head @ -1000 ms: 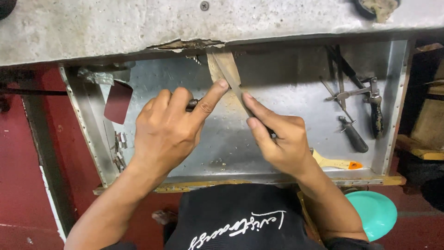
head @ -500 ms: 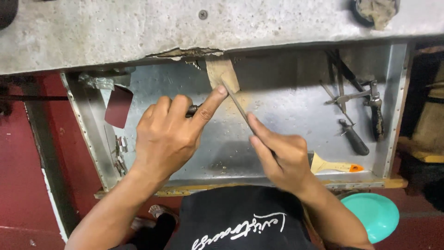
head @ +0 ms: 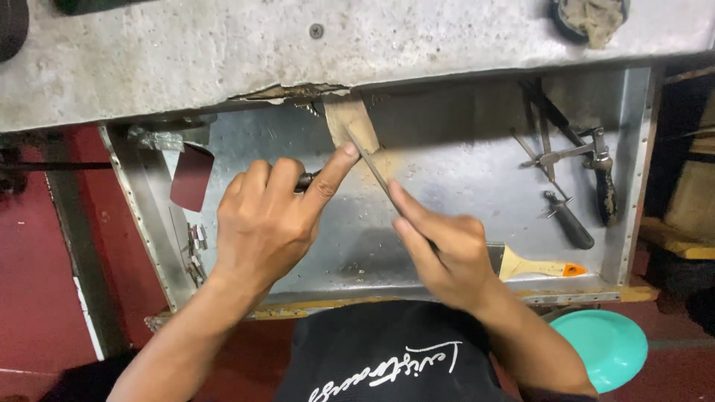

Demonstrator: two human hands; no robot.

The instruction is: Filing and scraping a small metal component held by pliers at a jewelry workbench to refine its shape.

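A worn wooden peg [head: 348, 119] juts from the chipped front edge of the grey bench top [head: 298, 52]. A thin metal file [head: 375, 170] lies slanted across the peg. My right hand [head: 445, 254] grips the file's lower end, index finger stretched along the blade. My left hand [head: 269, 223] is curled around a small dark piece [head: 306, 181], which it holds against the peg. Its index fingertip presses beside the file. Most of the dark piece is hidden by the fingers.
A metal tray [head: 462, 179] under the bench holds pliers and dividers [head: 570, 155], a dark-handled tool [head: 575, 225], a wooden-handled brush [head: 540, 266] and a dark red sheet [head: 191, 176]. A teal dish [head: 607, 346] sits low right. My dark apron [head: 387, 357] fills the bottom.
My right hand has drawn the file down and back toward me across the peg. My left hand stays pressed at the peg.
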